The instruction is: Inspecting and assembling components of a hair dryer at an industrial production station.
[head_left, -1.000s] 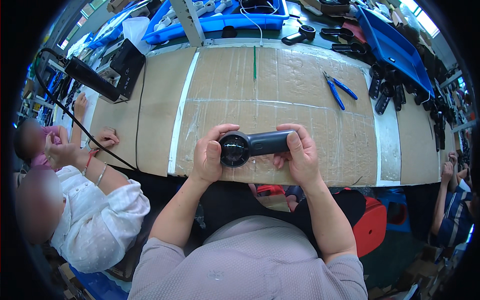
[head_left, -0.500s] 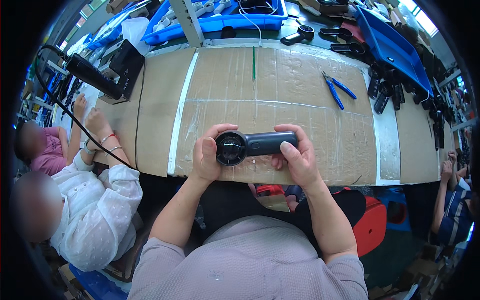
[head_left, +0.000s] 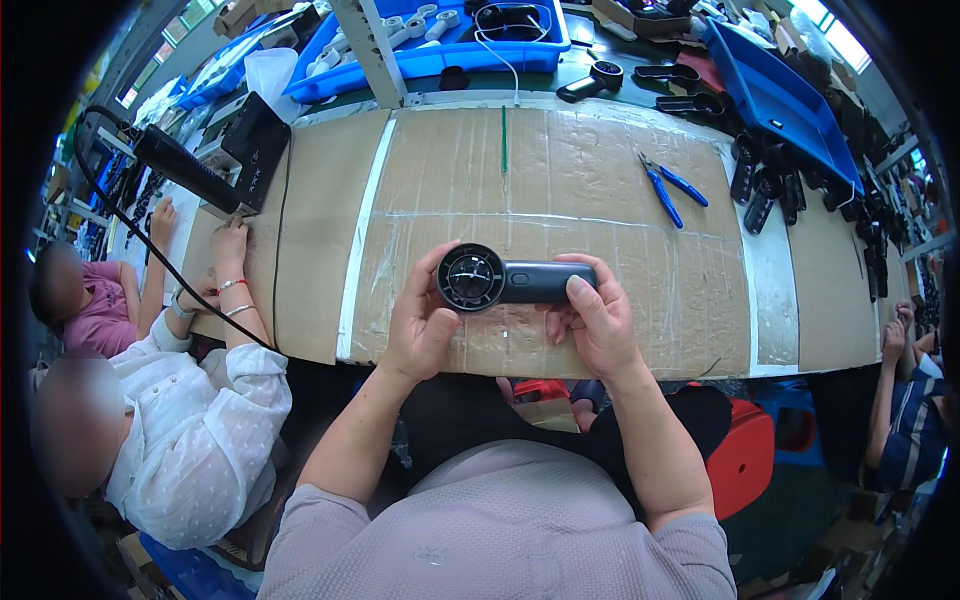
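Observation:
Over the near part of the cardboard-covered table I hold a black handheld fan (head_left: 540, 281) level, its round caged head to the left and its handle to the right. My right hand (head_left: 602, 318) is closed round the handle's end, the thumb resting on its front face. Against the left side of the fan head rests my left hand (head_left: 418, 325); its fingers go behind the head and the thumb lies just below the rim. The fan's back is hidden.
Blue-handled cutters (head_left: 672, 190) lie on the cardboard (head_left: 560, 195). More black fans (head_left: 763, 198) lie by a blue tray (head_left: 785, 95) at right. White fan parts fill a blue bin (head_left: 430, 60) at the back. A person in white (head_left: 195, 440) sits at my left, beside a black device (head_left: 245, 150).
The fan head has tipped slightly upward and shows more of its face. My left thumb has slid from the head's front down below its rim. The neighbour's hand has reached forward.

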`<state>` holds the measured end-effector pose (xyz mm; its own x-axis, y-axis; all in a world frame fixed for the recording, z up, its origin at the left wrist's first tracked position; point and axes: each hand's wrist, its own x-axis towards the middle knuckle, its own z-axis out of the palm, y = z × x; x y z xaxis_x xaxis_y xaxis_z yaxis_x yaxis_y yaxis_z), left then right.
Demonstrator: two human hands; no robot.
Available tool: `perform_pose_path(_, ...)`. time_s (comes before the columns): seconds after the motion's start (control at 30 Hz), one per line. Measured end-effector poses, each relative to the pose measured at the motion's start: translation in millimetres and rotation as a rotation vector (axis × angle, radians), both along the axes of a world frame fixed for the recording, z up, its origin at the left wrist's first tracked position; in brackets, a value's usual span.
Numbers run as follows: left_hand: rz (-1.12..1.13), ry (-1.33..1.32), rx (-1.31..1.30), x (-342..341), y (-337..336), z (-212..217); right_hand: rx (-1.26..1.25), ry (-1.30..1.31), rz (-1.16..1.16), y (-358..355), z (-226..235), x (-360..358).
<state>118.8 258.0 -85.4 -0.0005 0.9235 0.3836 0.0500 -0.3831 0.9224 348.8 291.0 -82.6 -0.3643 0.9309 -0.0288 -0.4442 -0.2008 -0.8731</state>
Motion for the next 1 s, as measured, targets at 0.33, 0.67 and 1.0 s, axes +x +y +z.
perform_pose_path(0.33, 0.008, -0.04, -0.133, 0.4, -0.8, -0.5, 0.023, -0.02, -0.001, 0.8, -2.3, 0.6)
perform_pose_path(0.67, -0.017, -0.07, -0.132, -0.5, 0.1, -4.1, 0.03, -0.045, -0.028, -0.4, -2.9, -0.1)
perform_pose_path(1.0, -0.008, -0.055, -0.158, -0.7, 0.3, -1.3, 0.131, -0.086, -0.085, -4.8, 0.4, -5.6)
